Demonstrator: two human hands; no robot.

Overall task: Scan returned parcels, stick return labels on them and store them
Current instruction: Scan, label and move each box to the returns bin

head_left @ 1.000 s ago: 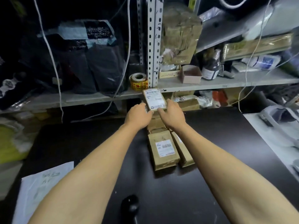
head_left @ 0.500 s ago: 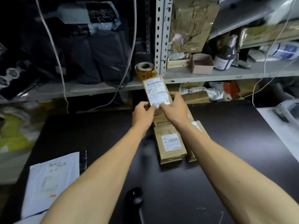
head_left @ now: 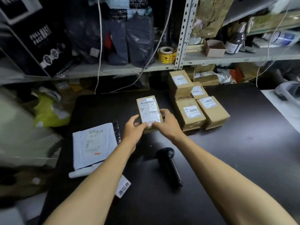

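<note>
Parcel (head_left: 148, 112), small and brown, white label facing up, held at its near end over the middle of the black table (head_left: 243, 143). Left hand (head_left: 134, 129) gripping the near left corner, right hand (head_left: 165, 122) gripping the near right edge, fingers curled on it. Just right, four more labelled parcels (head_left: 196, 98) in a group. Nearer, a black scanner (head_left: 169, 166) lying flat. Left, a white mailer bag (head_left: 93, 145).
</note>
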